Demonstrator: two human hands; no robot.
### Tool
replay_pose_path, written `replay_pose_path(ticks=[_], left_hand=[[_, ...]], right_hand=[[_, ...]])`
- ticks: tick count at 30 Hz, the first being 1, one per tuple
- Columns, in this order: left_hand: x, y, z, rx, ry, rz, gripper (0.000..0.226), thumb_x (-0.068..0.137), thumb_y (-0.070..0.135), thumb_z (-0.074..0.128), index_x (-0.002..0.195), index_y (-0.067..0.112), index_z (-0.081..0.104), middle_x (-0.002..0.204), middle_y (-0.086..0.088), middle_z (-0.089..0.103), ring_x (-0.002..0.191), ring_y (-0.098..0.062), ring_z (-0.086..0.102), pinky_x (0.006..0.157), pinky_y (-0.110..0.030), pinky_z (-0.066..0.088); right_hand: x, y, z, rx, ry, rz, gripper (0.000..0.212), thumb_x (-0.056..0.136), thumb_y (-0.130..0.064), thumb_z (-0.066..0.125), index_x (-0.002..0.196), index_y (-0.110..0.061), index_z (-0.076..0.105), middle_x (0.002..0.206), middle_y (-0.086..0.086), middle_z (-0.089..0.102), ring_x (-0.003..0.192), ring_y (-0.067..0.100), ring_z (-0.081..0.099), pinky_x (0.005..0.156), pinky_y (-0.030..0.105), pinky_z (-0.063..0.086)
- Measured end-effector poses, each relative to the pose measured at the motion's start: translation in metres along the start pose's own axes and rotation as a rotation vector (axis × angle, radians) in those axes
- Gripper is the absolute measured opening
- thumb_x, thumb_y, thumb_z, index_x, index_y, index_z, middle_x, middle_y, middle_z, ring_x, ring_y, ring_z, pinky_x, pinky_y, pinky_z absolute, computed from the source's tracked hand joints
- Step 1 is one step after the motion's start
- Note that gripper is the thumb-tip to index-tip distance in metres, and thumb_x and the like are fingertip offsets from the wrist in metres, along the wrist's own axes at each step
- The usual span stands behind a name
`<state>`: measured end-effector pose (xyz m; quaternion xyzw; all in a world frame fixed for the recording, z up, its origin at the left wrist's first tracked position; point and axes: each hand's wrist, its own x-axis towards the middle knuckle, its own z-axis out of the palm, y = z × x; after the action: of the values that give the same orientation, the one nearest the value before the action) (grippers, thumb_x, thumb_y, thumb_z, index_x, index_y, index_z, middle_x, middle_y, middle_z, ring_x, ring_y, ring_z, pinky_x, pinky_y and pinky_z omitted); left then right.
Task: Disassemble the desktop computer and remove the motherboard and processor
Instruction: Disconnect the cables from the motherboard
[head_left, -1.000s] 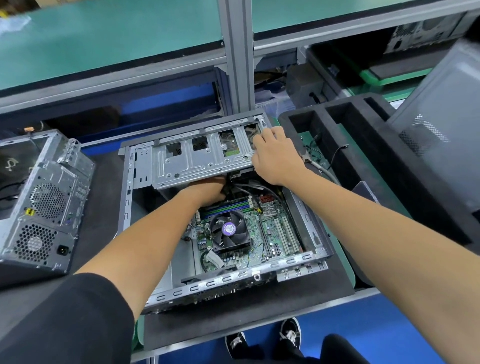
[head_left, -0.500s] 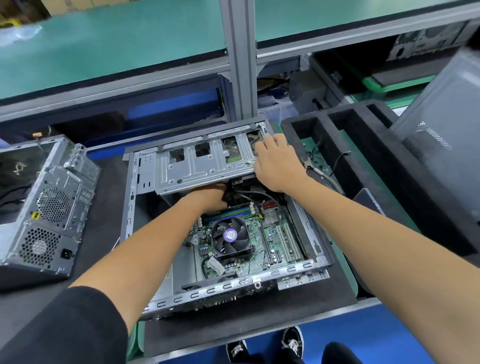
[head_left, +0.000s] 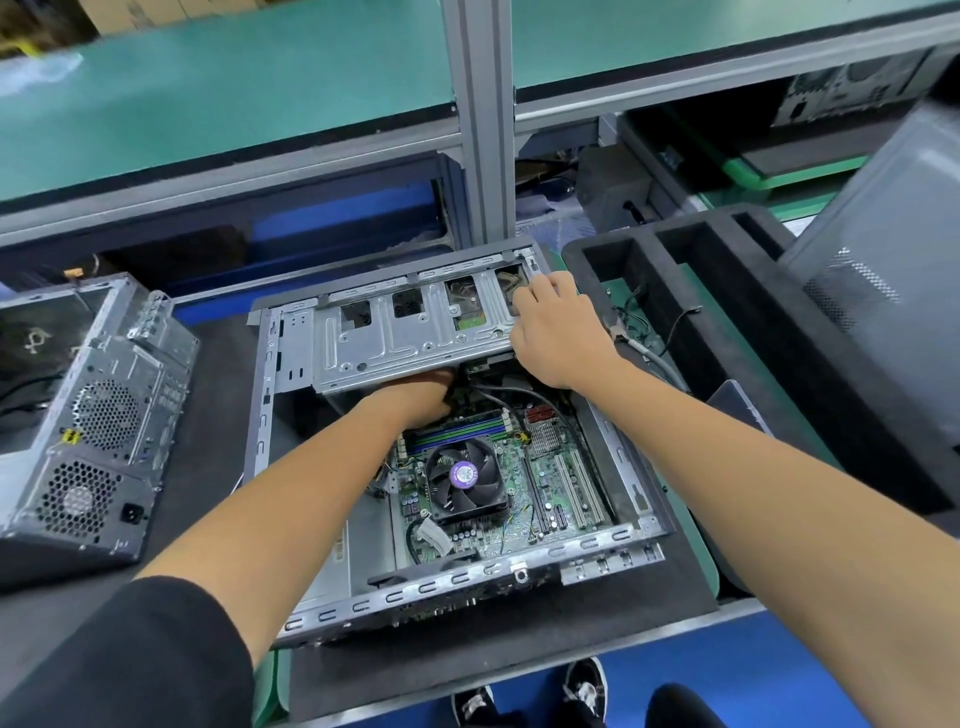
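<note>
An open case (head_left: 270, 415) lies on its side on the dark worktop (head_left: 218, 364), with the motherboard (head_left: 550, 483) flat in its floor and a black fan (head_left: 465, 480) with a purple round label on it; the label's writing is too small to read. A stamped metal drive cage (head_left: 410, 338) spans the far part of the case, above the board. The right hand (head_left: 558, 335) rests on the cage's right end, fingers bent over its far edge and gripping it. The left hand (head_left: 421, 397) reaches under the cage's near edge, just beyond the fan; its fingers are hidden, so its grip cannot be told. The board is green, with blue and green memory slots (head_left: 467, 431) near the left wrist, a small finned silver heatsink (head_left: 545, 436) and long pale expansion slots (head_left: 576, 488) to the right. A second case (head_left: 93, 415), grey perforated steel with round fan grilles, stands to the left. A black foam tray (head_left: 727, 291) with rectangular compartments sits to the right, loose cables (head_left: 649, 332) lying in it over a green mat.
</note>
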<state>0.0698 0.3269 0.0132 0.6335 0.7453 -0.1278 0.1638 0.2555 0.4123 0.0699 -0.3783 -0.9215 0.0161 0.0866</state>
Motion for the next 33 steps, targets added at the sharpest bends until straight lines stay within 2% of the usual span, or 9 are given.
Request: replay_pose_path(ticks=[8, 11, 13, 17, 19, 23, 28, 31, 33], left_hand=[[-0.001, 0.002, -0.001, 0.124, -0.012, 0.119, 0.018, 0.095, 0.02, 0.055, 0.108, 0.009, 0.052, 0.109, -0.009, 0.06, 0.083, -0.02, 0.049, 0.074, -0.025, 0.036], [0.005, -0.003, 0.001, 0.306, -0.034, 0.232, 0.021, 0.095, 0.024, 0.054, 0.11, 0.01, 0.05, 0.117, -0.008, 0.057, 0.092, -0.022, 0.053, 0.082, -0.028, 0.041], [0.007, -0.011, 0.001, 0.228, -0.043, 0.292, 0.027, 0.098, 0.03, 0.049, 0.119, 0.013, 0.049, 0.127, -0.007, 0.055, 0.098, -0.021, 0.052, 0.087, -0.028, 0.041], [0.01, -0.015, 0.003, 0.193, -0.093, 0.136, 0.034, 0.096, 0.037, 0.049, 0.124, 0.017, 0.051, 0.133, -0.009, 0.05, 0.115, -0.024, 0.049, 0.102, -0.036, 0.037], [0.003, -0.005, 0.0, 0.15, -0.057, 0.081, 0.023, 0.097, 0.036, 0.048, 0.106, 0.016, 0.046, 0.118, -0.007, 0.054, 0.1, -0.02, 0.05, 0.093, -0.03, 0.038], [0.0, -0.001, -0.001, 0.044, -0.005, 0.034, 0.036, 0.095, 0.03, 0.051, 0.124, 0.009, 0.053, 0.126, -0.014, 0.055, 0.114, -0.031, 0.053, 0.097, -0.041, 0.04], [0.001, -0.004, -0.002, -0.035, -0.05, 0.022, 0.026, 0.097, 0.028, 0.053, 0.116, 0.011, 0.05, 0.118, -0.005, 0.055, 0.094, -0.02, 0.052, 0.081, -0.025, 0.038], [-0.003, 0.0, -0.003, -0.034, -0.025, 0.003, 0.03, 0.097, 0.031, 0.052, 0.119, 0.01, 0.05, 0.12, -0.006, 0.055, 0.105, -0.023, 0.054, 0.089, -0.029, 0.039], [-0.005, 0.0, -0.004, -0.037, -0.018, -0.003, 0.023, 0.096, 0.031, 0.052, 0.109, 0.012, 0.052, 0.11, -0.008, 0.055, 0.096, -0.022, 0.053, 0.085, -0.033, 0.039]], right_hand=[[-0.001, -0.001, -0.002, -0.007, -0.016, 0.005, 0.032, 0.096, -0.025, 0.038, 0.118, -0.006, 0.049, 0.126, 0.012, 0.046, 0.119, 0.032, 0.035, 0.084, 0.041, 0.042], [0.0, -0.001, -0.002, -0.009, -0.016, 0.007, 0.032, 0.096, -0.025, 0.037, 0.118, -0.006, 0.049, 0.126, 0.012, 0.046, 0.12, 0.031, 0.035, 0.084, 0.041, 0.042], [0.0, 0.0, -0.001, -0.016, -0.013, 0.003, 0.032, 0.096, -0.025, 0.037, 0.118, -0.006, 0.049, 0.126, 0.012, 0.046, 0.12, 0.031, 0.035, 0.083, 0.04, 0.041], [0.0, 0.0, 0.0, -0.037, -0.013, -0.002, 0.033, 0.096, -0.026, 0.037, 0.119, -0.005, 0.049, 0.125, 0.013, 0.047, 0.118, 0.031, 0.035, 0.08, 0.039, 0.039], [0.0, 0.0, 0.0, -0.042, -0.012, -0.001, 0.032, 0.096, -0.026, 0.037, 0.119, -0.005, 0.049, 0.125, 0.013, 0.047, 0.118, 0.032, 0.035, 0.08, 0.039, 0.038], [0.0, 0.0, 0.001, -0.048, -0.001, -0.009, 0.032, 0.097, -0.026, 0.037, 0.119, -0.005, 0.049, 0.123, 0.013, 0.047, 0.117, 0.031, 0.035, 0.078, 0.039, 0.037], [0.0, 0.0, 0.0, -0.038, -0.009, -0.011, 0.033, 0.097, -0.025, 0.037, 0.119, -0.004, 0.049, 0.124, 0.014, 0.047, 0.117, 0.032, 0.036, 0.079, 0.04, 0.039], [-0.002, 0.0, -0.001, -0.025, -0.006, -0.008, 0.034, 0.098, -0.025, 0.036, 0.121, -0.004, 0.048, 0.125, 0.014, 0.046, 0.118, 0.032, 0.035, 0.082, 0.042, 0.04], [-0.002, -0.001, -0.002, -0.028, -0.01, -0.006, 0.034, 0.098, -0.025, 0.036, 0.122, -0.004, 0.048, 0.125, 0.014, 0.046, 0.118, 0.031, 0.035, 0.083, 0.041, 0.04]])
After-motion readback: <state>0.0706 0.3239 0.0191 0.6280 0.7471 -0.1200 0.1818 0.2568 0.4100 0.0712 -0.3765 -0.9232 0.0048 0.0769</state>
